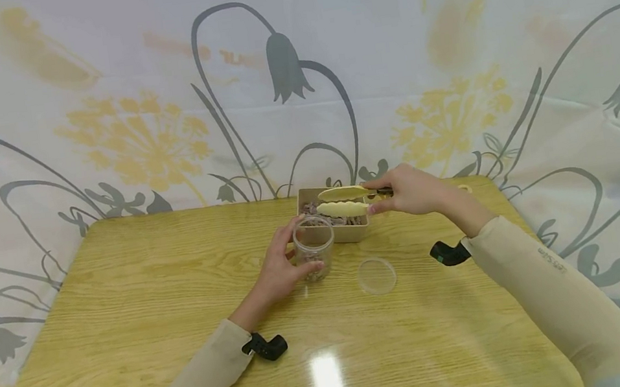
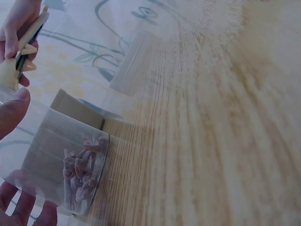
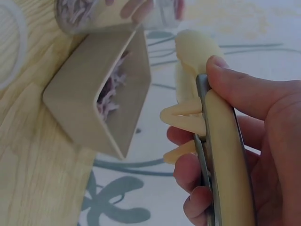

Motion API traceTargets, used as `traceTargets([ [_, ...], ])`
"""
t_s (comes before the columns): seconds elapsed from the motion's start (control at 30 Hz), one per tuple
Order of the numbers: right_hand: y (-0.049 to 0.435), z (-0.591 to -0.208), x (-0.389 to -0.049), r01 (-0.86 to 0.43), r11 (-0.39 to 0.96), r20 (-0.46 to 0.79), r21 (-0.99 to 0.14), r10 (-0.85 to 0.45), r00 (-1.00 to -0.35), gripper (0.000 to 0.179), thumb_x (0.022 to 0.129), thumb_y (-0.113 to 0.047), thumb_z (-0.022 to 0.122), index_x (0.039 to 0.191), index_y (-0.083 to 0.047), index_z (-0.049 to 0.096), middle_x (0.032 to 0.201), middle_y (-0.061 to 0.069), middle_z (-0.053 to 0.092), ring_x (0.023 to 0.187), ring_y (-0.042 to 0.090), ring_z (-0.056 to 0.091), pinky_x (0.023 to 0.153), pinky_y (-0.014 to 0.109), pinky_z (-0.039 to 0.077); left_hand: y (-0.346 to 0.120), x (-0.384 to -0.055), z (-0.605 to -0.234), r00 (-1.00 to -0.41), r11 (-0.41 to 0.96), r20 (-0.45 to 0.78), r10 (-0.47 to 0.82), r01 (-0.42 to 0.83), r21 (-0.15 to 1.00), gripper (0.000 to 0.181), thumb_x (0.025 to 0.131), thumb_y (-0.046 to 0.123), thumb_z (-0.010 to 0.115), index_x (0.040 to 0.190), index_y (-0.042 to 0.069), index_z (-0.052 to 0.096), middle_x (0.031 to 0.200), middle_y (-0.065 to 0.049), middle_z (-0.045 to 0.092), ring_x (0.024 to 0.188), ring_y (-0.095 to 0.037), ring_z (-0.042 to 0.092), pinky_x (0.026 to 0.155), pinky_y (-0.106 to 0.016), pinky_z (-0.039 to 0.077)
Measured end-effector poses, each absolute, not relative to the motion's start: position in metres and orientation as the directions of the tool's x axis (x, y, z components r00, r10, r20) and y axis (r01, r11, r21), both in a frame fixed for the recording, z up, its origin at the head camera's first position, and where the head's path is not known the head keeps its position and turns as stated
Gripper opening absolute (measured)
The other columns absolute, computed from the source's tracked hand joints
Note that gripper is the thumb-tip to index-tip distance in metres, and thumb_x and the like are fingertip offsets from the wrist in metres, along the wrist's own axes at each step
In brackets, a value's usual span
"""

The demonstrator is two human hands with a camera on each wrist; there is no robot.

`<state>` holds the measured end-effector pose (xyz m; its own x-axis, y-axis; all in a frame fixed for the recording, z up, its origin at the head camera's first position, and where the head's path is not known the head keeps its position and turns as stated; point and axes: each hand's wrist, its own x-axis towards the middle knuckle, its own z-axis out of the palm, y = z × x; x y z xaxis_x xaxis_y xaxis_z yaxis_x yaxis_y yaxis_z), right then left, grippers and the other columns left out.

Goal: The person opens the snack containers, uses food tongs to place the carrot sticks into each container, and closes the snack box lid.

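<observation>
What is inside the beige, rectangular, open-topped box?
Small purplish pieces lie in the box. In the head view, pale yellow tongs hide part of it; anything beneath the top pieces is covered.

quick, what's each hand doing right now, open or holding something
Left hand: closed around the clear jar.
Right hand: closed, holding the pale-yellow tongs.

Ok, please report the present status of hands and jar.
Left hand holds open jar, pieces inside. Right hand grips tongs over beige box. Lid off, lying nearby; no obstruction visible.
</observation>
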<state>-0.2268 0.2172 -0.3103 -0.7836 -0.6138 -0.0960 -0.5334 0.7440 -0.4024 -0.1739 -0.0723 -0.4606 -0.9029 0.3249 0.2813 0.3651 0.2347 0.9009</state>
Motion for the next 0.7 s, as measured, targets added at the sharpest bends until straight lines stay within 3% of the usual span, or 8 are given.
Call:
traceTargets([
  [0.17,0.219,-0.319,-0.238,-0.481,0.804,-0.144,-0.348,-0.553,-0.82,0.064,0.096,-0.034,0.068,0.146,0.001,0.048,0.079,0.011,0.072,0.043,0.009,0.031,0.062,0.036,0.045,-0.072,-0.175,-0.461,-0.906,0.24,0.272,0.324,0.357,0.903,0.095,0.079,0.014,0.087,0.157,0.024,0.032,0.135,-0.019,0.044,0.127,-0.035,0.045,0.102,-0.056,0.044],
  [0.23,0.217,-0.323,-0.241,-0.476,0.823,-0.168,-0.31,-0.54,-0.824,0.067,0.096,-0.037,0.067,0.147,0.001,0.046,0.091,0.016,0.072,0.05,0.012,0.048,0.07,0.042,0.051,-0.072,-0.175,-0.462,-0.907,0.241,0.27,0.322,0.355,0.903,0.096,0.079,0.014,0.087,0.156,0.026,0.032,0.135,-0.019,0.044,0.126,-0.035,0.045,0.102,-0.055,0.044],
  [0.3,0.216,-0.327,-0.245,-0.478,0.836,-0.188,-0.268,-0.532,-0.826,0.069,0.096,-0.039,0.066,0.148,0.002,0.044,0.116,0.02,0.068,0.072,0.02,0.065,0.084,0.048,0.053,-0.072,-0.175,-0.462,-0.907,0.239,0.271,0.322,0.355,0.904,0.096,0.079,0.014,0.087,0.156,0.027,0.032,0.135,-0.019,0.044,0.127,-0.035,0.045,0.102,-0.054,0.045],
  [0.37,0.214,-0.329,-0.247,-0.478,0.846,-0.2,-0.235,-0.524,-0.828,0.07,0.096,-0.04,0.067,0.147,0.002,0.045,0.137,0.02,0.057,0.1,0.03,0.067,0.095,0.052,0.049,-0.072,-0.175,-0.461,-0.906,0.235,0.273,0.323,0.356,0.904,0.096,0.078,0.015,0.087,0.156,0.027,0.032,0.135,-0.019,0.044,0.127,-0.035,0.045,0.102,-0.055,0.045],
  [0.43,0.213,-0.332,-0.25,-0.476,0.852,-0.222,-0.218,-0.519,-0.826,0.07,0.095,-0.041,0.067,0.147,0.002,0.045,0.14,0.02,0.055,0.111,0.036,0.063,0.097,0.053,0.048,-0.072,-0.175,-0.461,-0.904,0.233,0.276,0.325,0.36,0.904,0.096,0.079,0.015,0.087,0.156,0.027,0.032,0.134,-0.02,0.044,0.127,-0.035,0.045,0.101,-0.055,0.045],
  [0.57,0.209,-0.335,-0.253,-0.482,0.854,-0.262,-0.197,-0.52,-0.813,0.073,0.092,-0.043,0.07,0.146,0.001,0.047,0.113,0.018,0.069,0.08,0.024,0.065,0.083,0.047,0.053,-0.072,-0.175,-0.462,-0.902,0.233,0.279,0.329,0.364,0.902,0.094,0.079,0.015,0.087,0.156,0.022,0.033,0.132,-0.022,0.044,0.126,-0.036,0.045,0.1,-0.057,0.045],
  [0.67,0.203,-0.334,-0.254,-0.486,0.855,-0.285,-0.181,-0.518,-0.806,0.077,0.09,-0.045,0.072,0.147,0.0,0.047,0.07,0.007,0.062,0.053,0.013,0.04,0.063,0.037,0.046,-0.072,-0.175,-0.461,-0.904,0.232,0.277,0.327,0.361,0.903,0.094,0.079,0.014,0.087,0.156,0.021,0.034,0.132,-0.022,0.044,0.126,-0.037,0.045,0.1,-0.057,0.045],
  [0.7,0.201,-0.334,-0.254,-0.484,0.858,-0.29,-0.172,-0.514,-0.807,0.078,0.089,-0.046,0.073,0.147,0.0,0.047,0.066,0.006,0.061,0.052,0.012,0.04,0.06,0.035,0.045,-0.072,-0.175,-0.461,-0.904,0.231,0.277,0.326,0.36,0.904,0.094,0.079,0.014,0.087,0.156,0.023,0.034,0.132,-0.022,0.044,0.126,-0.037,0.045,0.1,-0.057,0.045],
])
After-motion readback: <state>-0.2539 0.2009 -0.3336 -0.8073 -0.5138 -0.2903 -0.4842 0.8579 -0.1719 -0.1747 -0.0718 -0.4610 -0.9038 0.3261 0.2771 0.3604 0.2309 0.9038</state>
